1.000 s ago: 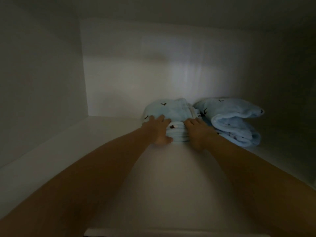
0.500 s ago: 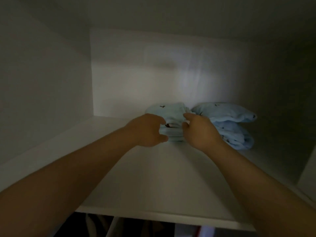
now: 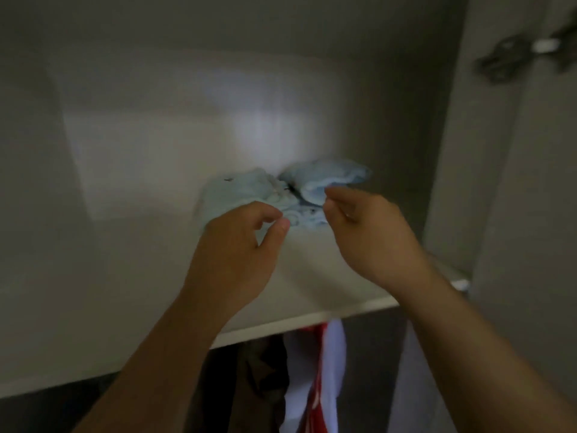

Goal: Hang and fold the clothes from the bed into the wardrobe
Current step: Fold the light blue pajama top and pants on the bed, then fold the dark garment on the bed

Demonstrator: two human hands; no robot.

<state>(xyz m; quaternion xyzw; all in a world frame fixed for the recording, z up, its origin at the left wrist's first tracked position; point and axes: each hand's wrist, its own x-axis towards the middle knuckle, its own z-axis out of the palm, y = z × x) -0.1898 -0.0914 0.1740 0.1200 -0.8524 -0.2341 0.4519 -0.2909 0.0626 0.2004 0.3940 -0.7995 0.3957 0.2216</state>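
Note:
Two folded light-blue garments with small dark marks lie side by side at the back of a white wardrobe shelf [image 3: 315, 276]: the left bundle [image 3: 237, 192] and the right bundle [image 3: 327, 179]. My left hand [image 3: 240, 248] hovers just in front of the left bundle with loosely curled fingers and holds nothing. My right hand [image 3: 368, 235] hovers in front of the right bundle, also loosely curled and holding nothing. Neither hand touches the cloth. The view is dim and blurred.
Below the shelf hang clothes, among them a white and red garment [image 3: 324, 376] and a dark one [image 3: 265, 370]. The wardrobe's right side panel [image 3: 449, 182] and an open door with a metal hinge [image 3: 512, 54] stand at the right.
Both hands have let go of the left blue bundle and drawn back toward me. The camera has pulled away, so the shelf edge and the hanging clothes below now show.

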